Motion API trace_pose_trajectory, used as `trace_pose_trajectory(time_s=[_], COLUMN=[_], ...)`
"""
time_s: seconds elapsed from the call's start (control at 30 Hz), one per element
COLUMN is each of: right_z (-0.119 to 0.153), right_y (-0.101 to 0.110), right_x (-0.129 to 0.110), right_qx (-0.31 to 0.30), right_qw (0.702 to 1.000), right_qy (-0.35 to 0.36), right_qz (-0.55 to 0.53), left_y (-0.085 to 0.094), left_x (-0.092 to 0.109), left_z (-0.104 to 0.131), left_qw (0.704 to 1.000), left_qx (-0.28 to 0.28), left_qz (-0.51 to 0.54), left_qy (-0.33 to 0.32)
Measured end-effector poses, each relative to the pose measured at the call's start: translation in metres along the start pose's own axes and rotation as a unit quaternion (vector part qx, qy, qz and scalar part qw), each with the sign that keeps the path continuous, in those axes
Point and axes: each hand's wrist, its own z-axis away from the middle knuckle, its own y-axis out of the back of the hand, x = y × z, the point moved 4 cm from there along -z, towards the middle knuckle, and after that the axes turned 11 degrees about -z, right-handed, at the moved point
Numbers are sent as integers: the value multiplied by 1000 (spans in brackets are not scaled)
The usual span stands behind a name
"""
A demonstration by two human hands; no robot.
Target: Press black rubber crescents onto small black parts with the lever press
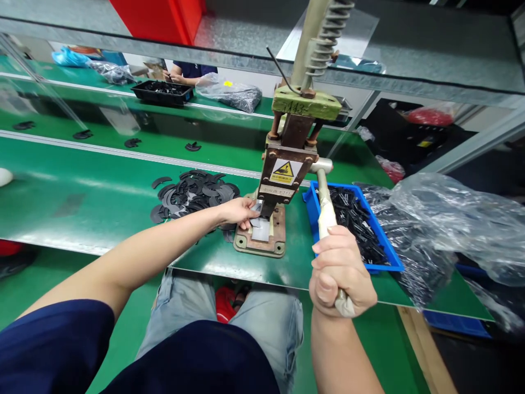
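My right hand (340, 271) is wrapped round the tape-covered lever (326, 205) of a hand press (287, 156). At the press base (279, 235), my left hand (241, 212) pinches a thin dark curved piece (256, 221) beside the ram. A pale metal plate (261, 231) lies on the base under it. To the left of the press spreads a pile of dark grey curved pieces (197, 191). Right of the lever stands a blue tray (383, 243) with many small black parts (353, 213). How the held piece sits under the ram is partly hidden.
Clear plastic bags (455, 213) lie to the right of the tray. A metal shelf (238, 60) with a red bin (159, 16) crosses above. Beyond, several black pieces lie on a green belt (159, 134); a co-worker's hand (176, 78) is near a black tray (162, 93).
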Motion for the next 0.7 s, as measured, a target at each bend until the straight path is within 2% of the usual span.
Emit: trace_pose_trajectory(time_s=[0.27,0.37,0.47,0.57,0.63,0.7], right_z=[-2,-2,-2,-2,-2,-3], right_y=[-1,-1,-1,0,1,2], right_x=[0,0,0,0,0,2], right_qx=[2,7,2,-2,-10,-18], right_qw=[1000,1000,1000,1000,1000,1000], right_qy=[-9,-12,-8,2,3,-3], right_qz=[2,6,7,8,10,15], left_y=[2,4,2,-1,0,7], left_x=[11,13,15,21,29,38], left_z=[-6,-6,-3,6,13,23], left_qw=[992,990,991,992,992,993], left_qx=[-28,-33,-23,19,35,10], left_qz=[-18,-29,-42,-84,-107,-115], left_qy=[118,136,123,96,53,-4])
